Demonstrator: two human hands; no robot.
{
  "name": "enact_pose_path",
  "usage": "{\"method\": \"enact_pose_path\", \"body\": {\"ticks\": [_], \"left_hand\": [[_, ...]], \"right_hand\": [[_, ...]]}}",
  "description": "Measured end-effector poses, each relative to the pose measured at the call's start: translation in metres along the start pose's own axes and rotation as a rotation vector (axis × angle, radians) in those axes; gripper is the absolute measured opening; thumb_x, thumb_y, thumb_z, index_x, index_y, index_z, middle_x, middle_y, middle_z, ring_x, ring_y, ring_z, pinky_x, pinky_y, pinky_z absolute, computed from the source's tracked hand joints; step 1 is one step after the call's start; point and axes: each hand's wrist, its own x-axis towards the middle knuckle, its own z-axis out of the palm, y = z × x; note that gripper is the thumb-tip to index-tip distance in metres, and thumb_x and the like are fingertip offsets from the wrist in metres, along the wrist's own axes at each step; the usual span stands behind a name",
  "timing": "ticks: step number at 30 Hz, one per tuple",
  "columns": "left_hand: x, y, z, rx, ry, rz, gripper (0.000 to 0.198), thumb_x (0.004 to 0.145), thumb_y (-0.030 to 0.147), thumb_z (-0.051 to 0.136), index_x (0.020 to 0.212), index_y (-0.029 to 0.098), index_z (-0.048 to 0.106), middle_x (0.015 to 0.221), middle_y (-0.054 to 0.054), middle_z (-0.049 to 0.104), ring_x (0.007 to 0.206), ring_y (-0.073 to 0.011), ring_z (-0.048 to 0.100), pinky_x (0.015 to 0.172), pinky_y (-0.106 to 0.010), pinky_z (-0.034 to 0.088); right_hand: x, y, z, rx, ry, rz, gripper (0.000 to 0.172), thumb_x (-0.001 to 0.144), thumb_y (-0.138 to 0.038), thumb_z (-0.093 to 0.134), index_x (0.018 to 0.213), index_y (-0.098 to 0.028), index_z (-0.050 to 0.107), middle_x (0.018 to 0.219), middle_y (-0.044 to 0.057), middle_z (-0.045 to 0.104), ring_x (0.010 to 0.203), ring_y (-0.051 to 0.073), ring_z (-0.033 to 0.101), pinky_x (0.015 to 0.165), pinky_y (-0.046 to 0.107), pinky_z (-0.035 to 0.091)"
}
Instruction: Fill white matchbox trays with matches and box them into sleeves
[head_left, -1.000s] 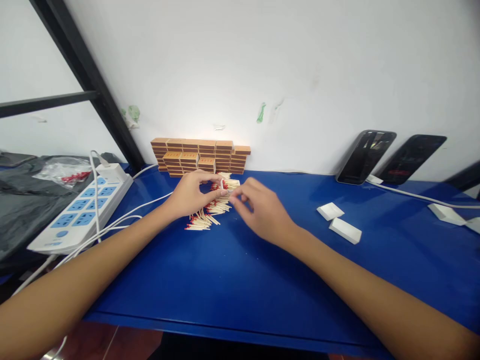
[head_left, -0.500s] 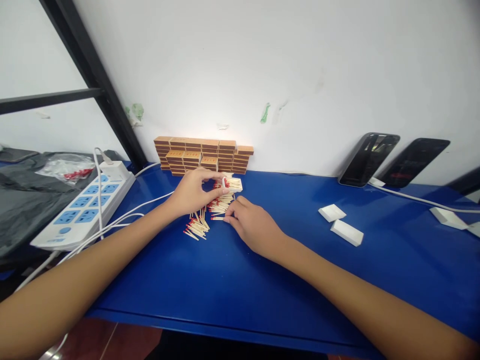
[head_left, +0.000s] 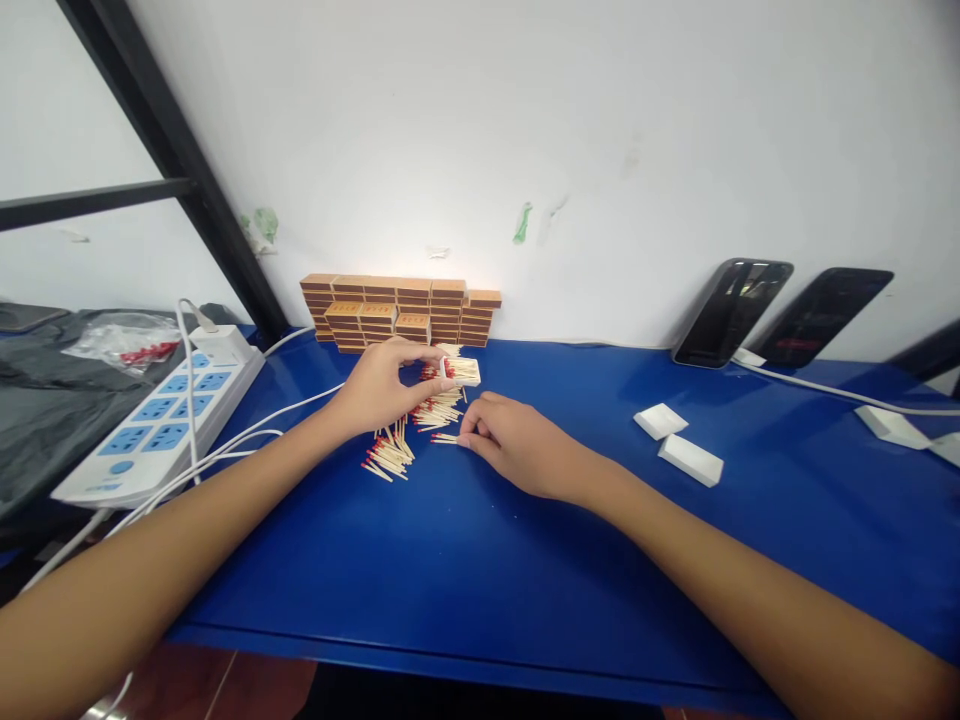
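Between the thumb and fingers of my left hand point(head_left: 386, 385) is a small white matchbox tray point(head_left: 471, 379), partly filled with red-tipped matches. My right hand point(head_left: 510, 440) is closed in a pinch on a couple of matches point(head_left: 446, 439), their red heads pointing left. Below the tray lies a loose pile of matches point(head_left: 439, 412), partly covered by my left hand. A second cluster of matches point(head_left: 388, 455) rests on the blue table just left of it. Stacked matchboxes point(head_left: 397, 300) stand against the wall behind my left hand.
Two white trays point(head_left: 691, 460) lie to the right, with further white pieces point(head_left: 891, 427) at the far right. Two phones point(head_left: 733, 312) lean on the wall, a white cable beside them. A power strip point(head_left: 165, 420) with cables occupies the left of the blue table point(head_left: 450, 570).
My right hand has drawn slightly right, away from the pile, with the matches in its pinch. The left hand keeps its hold on the tray. The whole view has shifted slightly.
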Motion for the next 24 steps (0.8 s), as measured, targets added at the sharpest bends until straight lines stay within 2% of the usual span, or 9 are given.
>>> {"method": "enact_pose_path", "body": {"ticks": [4, 13, 19, 21, 24], "left_hand": [[0.0, 0.0, 0.0, -0.004, -0.003, 0.004, 0.035, 0.087, 0.054, 0.076, 0.107, 0.026, 0.08, 0.112, -0.005, 0.079, 0.102, -0.0255, 0.072, 0.093, -0.039, 0.055], [0.0, 0.0, 0.001, -0.016, 0.002, 0.014, 0.034, 0.087, 0.055, 0.076, 0.102, 0.025, 0.081, 0.113, -0.005, 0.079, 0.101, -0.0245, 0.073, 0.093, -0.037, 0.056], [0.0, 0.001, -0.001, 0.01, -0.013, 0.011, 0.034, 0.087, 0.054, 0.076, 0.105, 0.025, 0.081, 0.111, -0.005, 0.08, 0.101, -0.0248, 0.073, 0.093, -0.037, 0.055], [0.0, 0.002, -0.001, 0.007, -0.023, 0.001, 0.035, 0.087, 0.053, 0.077, 0.107, 0.024, 0.081, 0.109, -0.005, 0.08, 0.1, -0.0244, 0.073, 0.091, -0.036, 0.055], [0.0, 0.005, -0.001, -0.022, -0.04, -0.012, 0.036, 0.086, 0.05, 0.078, 0.109, 0.023, 0.081, 0.108, -0.005, 0.08, 0.098, -0.0241, 0.073, 0.089, -0.035, 0.056]], "right_hand": [[0.0, -0.001, 0.003, -0.016, 0.041, 0.012, 0.009, 0.098, -0.015, 0.06, 0.094, -0.019, 0.066, 0.097, 0.003, 0.065, 0.08, 0.015, 0.06, 0.074, 0.029, 0.043], [-0.001, -0.012, 0.005, -0.092, 0.011, 0.014, 0.002, 0.098, -0.018, 0.065, 0.097, -0.018, 0.067, 0.101, 0.004, 0.063, 0.078, 0.015, 0.057, 0.073, 0.029, 0.041], [0.0, -0.009, 0.003, -0.084, -0.056, 0.016, 0.009, 0.102, -0.017, 0.057, 0.097, -0.017, 0.065, 0.105, 0.005, 0.063, 0.081, 0.016, 0.057, 0.076, 0.031, 0.041], [0.001, -0.004, 0.0, -0.073, -0.019, -0.005, 0.01, 0.104, -0.018, 0.055, 0.1, -0.017, 0.063, 0.108, 0.006, 0.062, 0.082, 0.016, 0.057, 0.076, 0.031, 0.041], [0.005, 0.007, -0.009, -0.05, 0.135, 0.0, 0.009, 0.105, -0.021, 0.054, 0.1, -0.018, 0.061, 0.106, 0.006, 0.061, 0.082, 0.017, 0.057, 0.075, 0.03, 0.041]]}}
